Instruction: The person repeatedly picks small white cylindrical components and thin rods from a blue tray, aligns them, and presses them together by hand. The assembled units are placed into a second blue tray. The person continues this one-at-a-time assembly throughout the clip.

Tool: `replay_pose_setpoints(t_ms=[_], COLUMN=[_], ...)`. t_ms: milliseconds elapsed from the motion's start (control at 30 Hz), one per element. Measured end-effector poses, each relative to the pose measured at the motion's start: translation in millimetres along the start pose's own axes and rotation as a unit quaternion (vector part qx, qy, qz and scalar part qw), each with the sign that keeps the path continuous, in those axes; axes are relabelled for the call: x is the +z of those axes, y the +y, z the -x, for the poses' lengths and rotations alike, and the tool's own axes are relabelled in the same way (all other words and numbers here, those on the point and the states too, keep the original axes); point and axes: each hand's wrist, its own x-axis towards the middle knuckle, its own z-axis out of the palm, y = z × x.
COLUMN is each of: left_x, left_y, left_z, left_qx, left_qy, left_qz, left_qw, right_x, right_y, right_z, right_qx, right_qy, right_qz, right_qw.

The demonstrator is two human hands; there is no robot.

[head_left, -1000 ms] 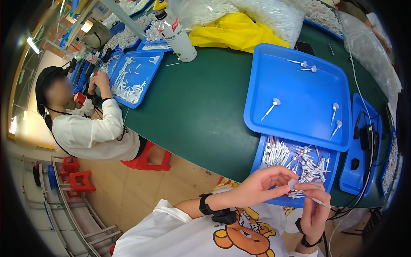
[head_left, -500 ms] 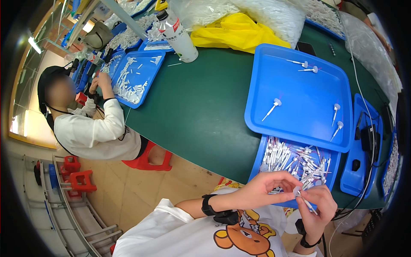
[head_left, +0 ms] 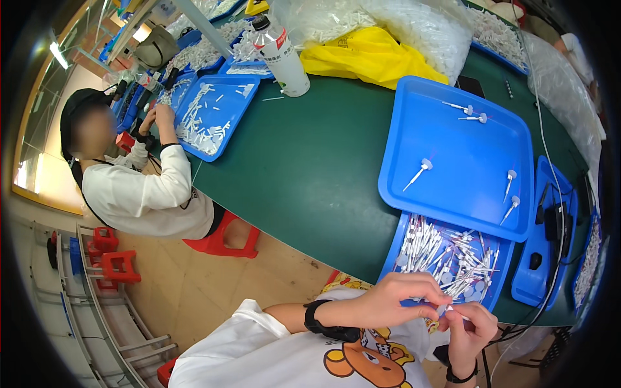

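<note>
My left hand (head_left: 402, 301) and my right hand (head_left: 472, 331) meet close to my body, at the near edge of a lower blue tray (head_left: 390, 249). Between their pinched fingertips is a small white stick with a round pale disc (head_left: 442, 309). Left thumb and forefinger close around the disc end; the right fingers grip beside it and hide most of the shaft. A heap of similar white sticks (head_left: 420, 244) fills the lower tray. Overlapping its far side, a larger blue tray (head_left: 453, 168) carries several such sticks, spread apart, among them one disc-ended stick (head_left: 419, 174).
A drink bottle (head_left: 284, 61), a yellow bag (head_left: 369, 55) and clear bags of white parts (head_left: 440, 32) stand along the far side of the green table (head_left: 304, 174). A narrow blue tray (head_left: 540, 258) with cables lies rightward. A co-worker (head_left: 136, 187) handles parts at left.
Both hands have lowered slightly, still pinching the piece. Its shaft, which stuck out below my right fingers, is now mostly hidden. The whole view has shifted a little.
</note>
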Motion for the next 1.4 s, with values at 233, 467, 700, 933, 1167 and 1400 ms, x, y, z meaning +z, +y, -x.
replay_pose_setpoints(t_ms=[233, 467, 700, 933, 1167, 1400], left_x=[5, -8, -23, -40, -38, -34], left_y=[-9, -14, 6, 5, -6, -7], left_z=[-4, -11, -11, -2, -9, -4], left_qx=[0.164, 0.168, 0.073, -0.067, -0.046, -0.066], left_qy=[0.056, 0.080, 0.125, 0.194, 0.188, 0.194], left_qz=[-0.117, -0.148, -0.303, -0.556, -0.543, -0.563], left_qw=[0.978, 0.971, 0.942, 0.805, 0.817, 0.800], right_x=[15, 23, 9, 2, 18, 65], right_y=[-3, -23, -29, -15, -17, 12], right_z=[7, -26, -50, -102, -89, -102], right_qx=[0.174, 0.132, 0.061, -0.090, -0.101, -0.084], right_qy=[0.055, 0.017, -0.088, 0.081, -0.121, -0.174], right_qz=[-0.121, -0.121, 0.032, 0.329, 0.354, 0.295], right_qw=[0.976, 0.984, 0.994, 0.937, 0.922, 0.936])
